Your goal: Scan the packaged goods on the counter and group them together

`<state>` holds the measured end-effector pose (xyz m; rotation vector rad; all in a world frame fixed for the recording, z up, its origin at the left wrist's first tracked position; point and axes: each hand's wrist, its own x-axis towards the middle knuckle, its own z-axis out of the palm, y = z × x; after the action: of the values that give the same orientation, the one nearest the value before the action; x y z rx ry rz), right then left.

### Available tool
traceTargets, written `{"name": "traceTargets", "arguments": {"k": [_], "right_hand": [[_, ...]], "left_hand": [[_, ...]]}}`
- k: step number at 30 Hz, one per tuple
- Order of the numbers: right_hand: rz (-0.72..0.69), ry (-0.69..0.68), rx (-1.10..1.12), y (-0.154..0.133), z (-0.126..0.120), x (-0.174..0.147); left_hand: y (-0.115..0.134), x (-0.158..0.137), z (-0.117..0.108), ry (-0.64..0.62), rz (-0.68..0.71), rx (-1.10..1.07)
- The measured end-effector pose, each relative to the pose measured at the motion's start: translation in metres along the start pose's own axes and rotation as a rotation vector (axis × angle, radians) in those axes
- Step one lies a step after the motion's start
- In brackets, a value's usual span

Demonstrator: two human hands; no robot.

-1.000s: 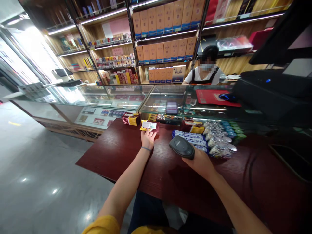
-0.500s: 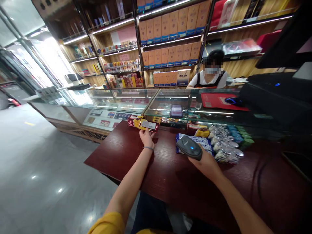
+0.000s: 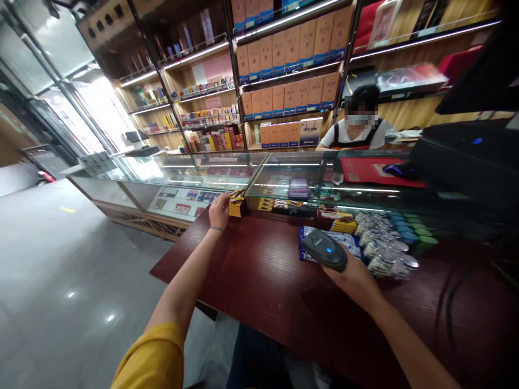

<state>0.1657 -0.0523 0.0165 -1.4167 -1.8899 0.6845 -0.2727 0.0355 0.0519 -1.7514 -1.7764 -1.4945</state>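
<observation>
On the dark red table (image 3: 259, 265), set against the glass counter (image 3: 214, 173), trouble is most likely to be caused by crowding on the right and a corner position on the left. The clear jars (image 3: 383, 259) with silvery lids could be knocked over if the scanner (image 3: 325, 249) were swung right. The blue-and-white packets (image 3: 349, 242), partly covered by the scanner in this view (contact cannot be told), could be pushed askew if it were lowered carelessly. At the far left corner, the stack of yellow-fronted packs (image 3: 236, 207) could be tipped or slid off the edge by uneven pressure.

The left forearm (image 3: 182, 283) is stretched forward, yellow sleeve (image 3: 152, 359) at the elbow. The left hand (image 3: 219, 213) is placed at the left side of that stack; its fingers are kept close together, but whether a pack is gripped cannot be told. The right forearm (image 3: 405, 335) is angled in from the lower right, and the scanner is held above the table in the right hand (image 3: 357, 278), head aimed forward-left, fingers wrapped around the grip and mostly hidden. A small blue light (image 3: 328, 249) is lit on top.
</observation>
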Motion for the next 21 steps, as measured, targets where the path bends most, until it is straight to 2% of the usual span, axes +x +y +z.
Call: {"name": "traceTargets", "arguments": {"k": [3,6,13,21], "right_hand": [[0.017,-0.005,-0.010,0.003,0.000,0.000],[0.011,0.003,-0.010,0.009,0.001,0.000],[-0.023,0.034,-0.047,0.016,0.004,0.001],[-0.064,0.064,-0.053,0.017,0.004,0.000]], "left_hand": [[-0.018,0.002,-0.006,-0.186,0.163,0.237],[-0.030,0.003,-0.006,-0.296,0.228,0.355],[-0.043,0.006,0.001,-0.415,0.310,0.409],[-0.048,0.013,0.008,-0.533,0.268,0.392]]}}
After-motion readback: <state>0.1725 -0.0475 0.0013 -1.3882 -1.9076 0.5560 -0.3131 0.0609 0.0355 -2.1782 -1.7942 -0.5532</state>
